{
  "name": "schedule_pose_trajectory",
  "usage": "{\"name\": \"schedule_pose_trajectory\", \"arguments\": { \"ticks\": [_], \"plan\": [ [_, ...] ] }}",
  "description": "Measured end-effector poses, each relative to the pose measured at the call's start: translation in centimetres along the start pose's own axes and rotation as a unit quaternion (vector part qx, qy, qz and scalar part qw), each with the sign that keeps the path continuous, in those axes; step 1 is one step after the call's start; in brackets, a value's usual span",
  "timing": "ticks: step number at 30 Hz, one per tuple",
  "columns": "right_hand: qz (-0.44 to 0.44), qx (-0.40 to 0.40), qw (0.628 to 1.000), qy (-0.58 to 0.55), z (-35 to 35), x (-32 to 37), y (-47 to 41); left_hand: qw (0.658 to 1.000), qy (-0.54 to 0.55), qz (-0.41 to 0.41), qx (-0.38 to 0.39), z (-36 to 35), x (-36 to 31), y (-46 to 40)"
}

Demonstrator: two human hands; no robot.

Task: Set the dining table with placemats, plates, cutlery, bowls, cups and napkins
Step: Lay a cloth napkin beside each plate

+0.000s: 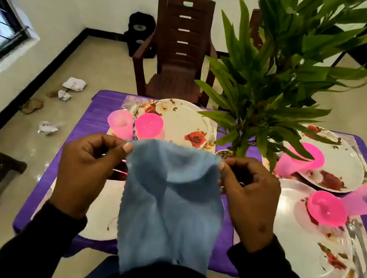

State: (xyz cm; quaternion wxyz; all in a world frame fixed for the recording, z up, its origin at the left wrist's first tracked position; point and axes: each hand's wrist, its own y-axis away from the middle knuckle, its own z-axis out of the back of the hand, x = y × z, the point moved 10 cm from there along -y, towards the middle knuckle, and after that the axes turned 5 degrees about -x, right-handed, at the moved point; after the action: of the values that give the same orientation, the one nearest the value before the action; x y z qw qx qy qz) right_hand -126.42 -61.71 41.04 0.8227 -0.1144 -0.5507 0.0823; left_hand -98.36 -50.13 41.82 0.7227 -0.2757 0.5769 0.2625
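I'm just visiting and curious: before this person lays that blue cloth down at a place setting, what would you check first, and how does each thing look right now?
1. Both top corners held: ok. The left hand and right hand each pinch a corner of the blue napkin.
2. Napkin spread flat: not ok, it hangs bunched and creased.
3. Near-left plate in place: ok, though the napkin partly hides it.
4. Free spot beside that plate: cannot tell.
5. Pink bowl and pink cup at the far setting clear of the napkin: ok.
6. Plant leaves clear of the hands: ok.
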Motion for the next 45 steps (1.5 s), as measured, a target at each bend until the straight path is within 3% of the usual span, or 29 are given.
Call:
{"name": "schedule_pose_trajectory", "arguments": {
  "ticks": [3, 11, 27, 45],
  "plan": [
    [0.0, -0.008, 0.997, -0.072, 0.1, 0.8, 0.7, 0.999, 0.011, -0.011, -0.029, 0.5, -0.8, 1.0],
    [0.016, 0.104, 0.981, -0.163, -1.9, 5.1, 3.7, 0.994, 0.075, 0.015, 0.083, -5.1, -2.4, 6.0],
    [0.071, 0.1, 0.982, -0.144, -1.6, 4.9, 4.0, 0.995, 0.036, -0.018, 0.096, -6.3, -2.9, 7.0],
    [0.107, 0.121, 0.98, -0.117, -1.8, 5.1, 4.5, 0.997, 0.034, 0.006, 0.074, -6.3, -2.2, 7.5]
  ]
}}
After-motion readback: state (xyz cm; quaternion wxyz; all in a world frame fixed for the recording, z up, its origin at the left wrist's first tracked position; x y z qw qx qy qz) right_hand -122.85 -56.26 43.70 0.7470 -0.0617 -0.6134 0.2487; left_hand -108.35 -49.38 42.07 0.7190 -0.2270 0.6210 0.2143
